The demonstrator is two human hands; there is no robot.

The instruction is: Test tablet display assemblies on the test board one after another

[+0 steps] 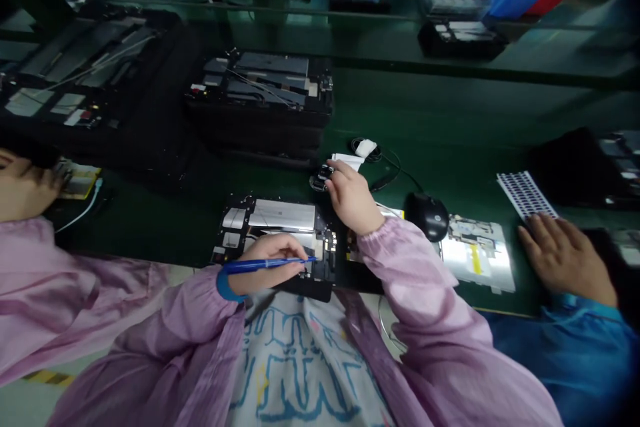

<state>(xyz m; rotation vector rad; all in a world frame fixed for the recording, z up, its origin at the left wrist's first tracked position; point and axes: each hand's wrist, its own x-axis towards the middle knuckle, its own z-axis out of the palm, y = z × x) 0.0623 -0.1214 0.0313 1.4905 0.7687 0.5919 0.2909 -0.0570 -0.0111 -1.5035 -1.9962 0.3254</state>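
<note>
An opened tablet [280,227] with a silver battery lies at the near edge of the green bench. My left hand [270,263] rests on its lower part, closed around blue tweezers [265,264] whose tip points right. My right hand [353,197] reaches past the tablet's top right corner, fingers pinched on a small black part [320,181].
A stack of black trays with opened tablets [260,100] stands behind. A black mouse [426,215] and a silver panel [477,253] lie to the right, where a co-worker's hand [565,257] in a blue sleeve rests. Another person in pink sits at left.
</note>
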